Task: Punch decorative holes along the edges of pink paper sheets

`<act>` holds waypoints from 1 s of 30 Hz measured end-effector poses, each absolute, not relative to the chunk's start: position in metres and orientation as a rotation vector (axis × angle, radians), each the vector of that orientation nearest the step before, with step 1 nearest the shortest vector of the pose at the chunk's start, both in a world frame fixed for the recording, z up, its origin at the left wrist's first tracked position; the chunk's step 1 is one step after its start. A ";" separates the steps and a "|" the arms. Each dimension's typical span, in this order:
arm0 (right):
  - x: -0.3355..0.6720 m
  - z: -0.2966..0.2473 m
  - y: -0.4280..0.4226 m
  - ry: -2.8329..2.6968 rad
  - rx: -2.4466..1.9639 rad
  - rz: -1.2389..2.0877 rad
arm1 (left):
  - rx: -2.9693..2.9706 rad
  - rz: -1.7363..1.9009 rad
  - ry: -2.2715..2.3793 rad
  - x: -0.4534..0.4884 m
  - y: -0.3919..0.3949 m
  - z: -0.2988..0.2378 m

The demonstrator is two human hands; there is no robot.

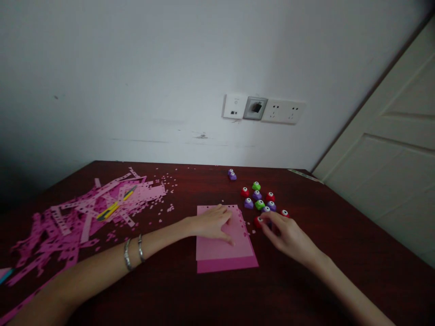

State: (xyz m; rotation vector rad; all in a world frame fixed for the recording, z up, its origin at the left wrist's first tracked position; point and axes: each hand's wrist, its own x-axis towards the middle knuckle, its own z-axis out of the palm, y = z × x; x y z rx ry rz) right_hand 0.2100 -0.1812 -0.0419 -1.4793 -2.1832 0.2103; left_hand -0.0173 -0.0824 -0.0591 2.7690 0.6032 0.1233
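Observation:
My left hand [212, 222] lies with its fingers spread on a light pink sheet of paper [217, 250], pressing it down. Under that sheet a darker pink sheet [227, 265] shows along the lower and right edges. Small holes run along the light sheet's top edge. To the right, the thumb and index finger of my right hand [287, 233] close on a small red craft punch [258, 222] with a white top. Right beside these fingers stand other craft punches: a purple one [248, 203], a green one [260, 205] and a red one [284, 213]. My right palm partly hides another purple one.
A heap of punched pink paper strips [61, 222] covers the table's left side. On it lies a yellow utility knife [113, 209]. Tiny paper cutouts [170, 208] are scattered nearby. Two purple punches [232, 175] stand toward the wall. Sockets [282, 112] are on the wall.

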 end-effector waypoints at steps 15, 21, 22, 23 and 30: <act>0.179 -0.078 -0.183 -1.955 -1.405 0.502 | 2.585 0.382 0.659 -0.010 -0.045 -0.044; 0.181 -0.080 -0.183 -1.962 -1.413 0.562 | 2.510 0.577 1.083 0.017 0.045 -0.043; 0.181 -0.080 -0.183 -1.960 -1.418 0.571 | 2.506 0.578 1.115 0.022 0.058 -0.044; 0.181 -0.080 -0.183 -1.956 -1.424 0.579 | 2.500 0.576 1.143 0.026 0.069 -0.045; 0.183 -0.077 -0.179 -1.909 -1.434 0.644 | 2.486 0.495 1.113 0.052 0.111 -0.056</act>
